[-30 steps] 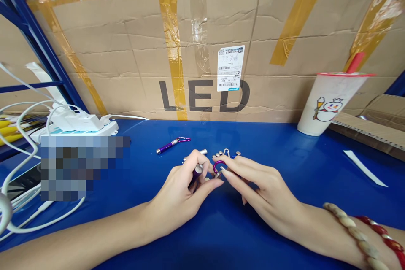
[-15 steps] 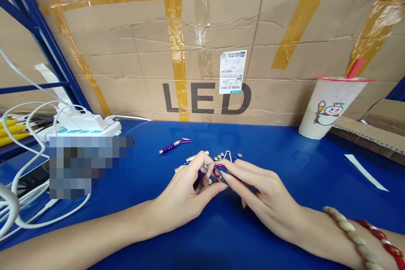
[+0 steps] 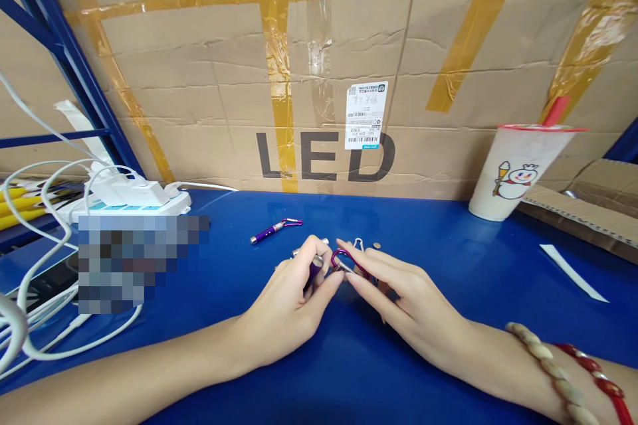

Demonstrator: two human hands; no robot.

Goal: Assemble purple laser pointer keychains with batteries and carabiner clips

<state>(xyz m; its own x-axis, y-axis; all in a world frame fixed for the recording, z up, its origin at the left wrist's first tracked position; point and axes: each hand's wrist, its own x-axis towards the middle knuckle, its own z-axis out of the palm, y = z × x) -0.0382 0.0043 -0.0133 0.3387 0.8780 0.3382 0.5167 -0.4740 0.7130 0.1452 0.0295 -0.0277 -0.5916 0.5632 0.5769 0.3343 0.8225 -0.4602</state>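
Observation:
My left hand (image 3: 286, 302) is closed around a small purple flashlight (image 3: 313, 273), whose silver end shows between thumb and forefinger. A purple carabiner (image 3: 343, 260) is pinched between the fingers of my right hand (image 3: 406, 299), its curved end touching my left fingertips. Whether the carabiner is joined to the flashlight I cannot tell. Behind my hands lie a silver carabiner (image 3: 359, 244) and a small round metal disc (image 3: 377, 245). Farther back on the blue table (image 3: 199, 265) rests another purple flashlight (image 3: 266, 233) with its own carabiner (image 3: 293, 222). Parts behind my left fingers are mostly hidden.
At the left, a power strip (image 3: 179, 204) stands among looped white cables (image 3: 37, 353). A drink cup (image 3: 513, 176) with a red straw is at the back right, near a white strip (image 3: 573, 273). A large taped cardboard box (image 3: 214, 93) closes off the back.
The purple carabiner has turned and shifted slightly left, with more of its length showing. My right hand has moved a little left, and the small discs behind are now mostly covered.

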